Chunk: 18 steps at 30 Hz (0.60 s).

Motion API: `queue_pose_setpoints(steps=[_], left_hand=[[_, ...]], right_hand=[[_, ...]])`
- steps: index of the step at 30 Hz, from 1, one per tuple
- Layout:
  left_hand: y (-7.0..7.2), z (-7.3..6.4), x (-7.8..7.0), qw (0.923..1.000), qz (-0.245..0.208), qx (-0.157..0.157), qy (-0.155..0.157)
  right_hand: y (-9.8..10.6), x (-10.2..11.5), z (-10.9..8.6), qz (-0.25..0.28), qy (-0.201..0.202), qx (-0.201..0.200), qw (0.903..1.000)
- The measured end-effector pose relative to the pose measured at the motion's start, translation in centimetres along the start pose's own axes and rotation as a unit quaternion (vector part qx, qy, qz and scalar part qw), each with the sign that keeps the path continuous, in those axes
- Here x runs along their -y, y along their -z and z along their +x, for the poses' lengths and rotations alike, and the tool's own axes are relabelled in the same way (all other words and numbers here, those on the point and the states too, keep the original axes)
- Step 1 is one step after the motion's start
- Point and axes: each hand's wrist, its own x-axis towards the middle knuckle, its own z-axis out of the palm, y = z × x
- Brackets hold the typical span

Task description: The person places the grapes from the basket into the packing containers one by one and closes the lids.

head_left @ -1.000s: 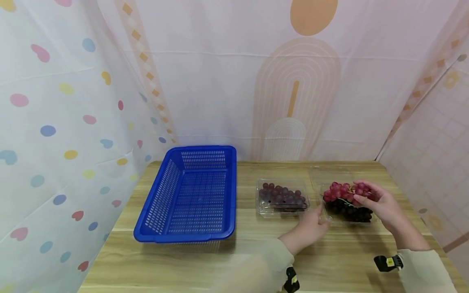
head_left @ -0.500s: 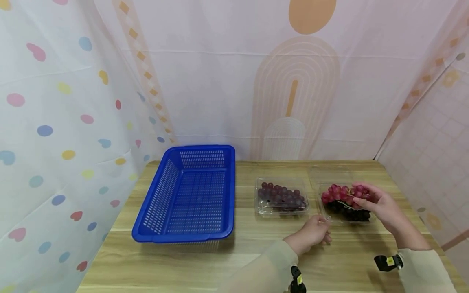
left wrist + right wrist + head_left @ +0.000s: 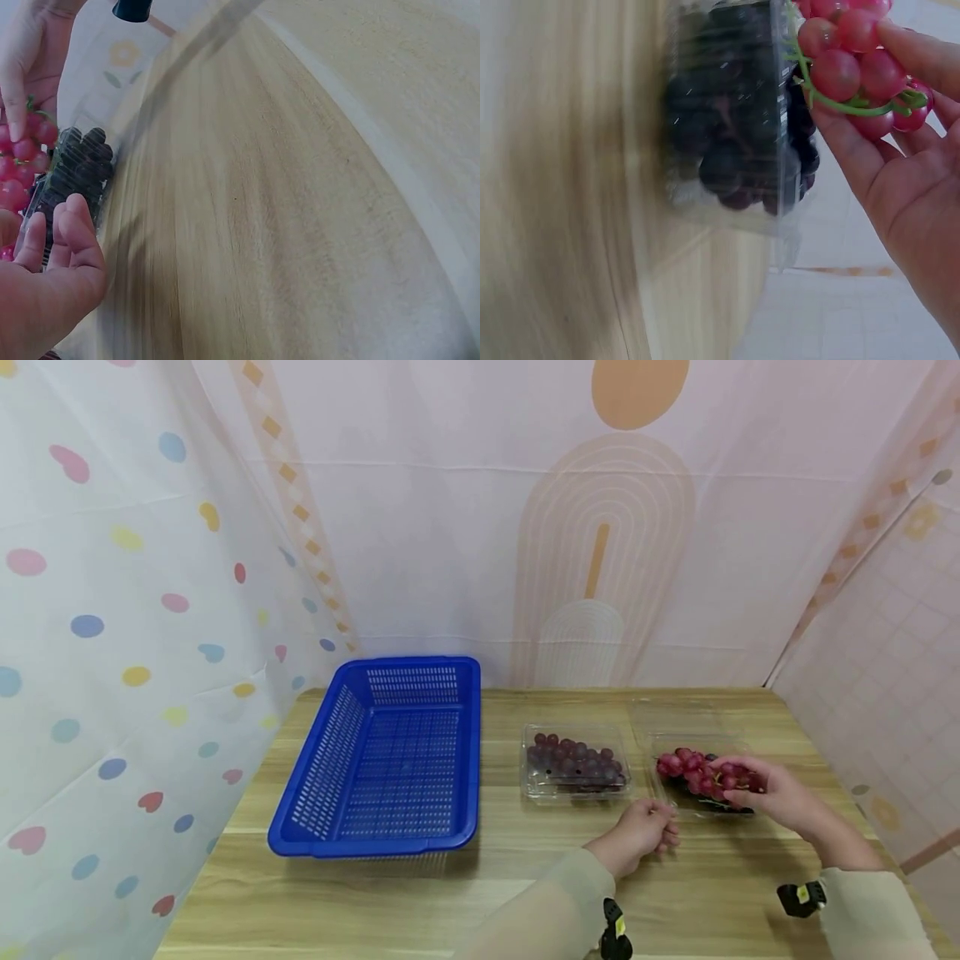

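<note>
My right hand (image 3: 780,795) pinches a bunch of red grapes (image 3: 701,774) by its green stem and some berries. The bunch is over an open clear plastic box (image 3: 783,172) at the right of the table. Dark grapes (image 3: 727,150) lie in that box, mostly covered by the red bunch in the head view. At the box's front left corner is my left hand (image 3: 637,837), which seems to pinch the edge between thumb and index finger. Its other fingers (image 3: 75,225) are bent and hold nothing.
A second clear box (image 3: 576,768) of dark red grapes sits left of the open one, its lid down. Farther left stands a blue plastic basket (image 3: 474,760). Behind the wooden table (image 3: 360,902) hangs a patterned curtain (image 3: 435,543).
The right hand has moved slightly down and forward with the red grapes, covering more of the dark ones. My left hand shifted a little down, its fingers now more curled at the box corner.
</note>
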Motion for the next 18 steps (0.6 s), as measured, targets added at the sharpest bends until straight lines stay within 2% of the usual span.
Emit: queue_pose_setpoints(steps=[5, 10, 13, 18], left_hand=[[-0.2, 0.1, 0.2, 0.9999, 0.003, -0.009, -0.005], [-0.3, 0.1, 0.2, 0.9998, 0.007, -0.012, -0.014], [-0.2, 0.0, 0.2, 0.9998, 0.006, -0.012, -0.013], [-0.1, 0.0, 0.2, 0.9999, 0.005, -0.013, -0.008]], right_hand=[[-0.5, -0.4, 0.1, -0.087, 0.053, -0.005, 0.9948], [-1.3, -0.1, 0.2, -0.182, 0.117, -0.033, 0.9758], [-1.5, 0.5, 0.2, -0.227, 0.113, -0.039, 0.9666], [-1.7, 1.7, 0.1, -0.242, 0.079, -0.049, 0.9658]])
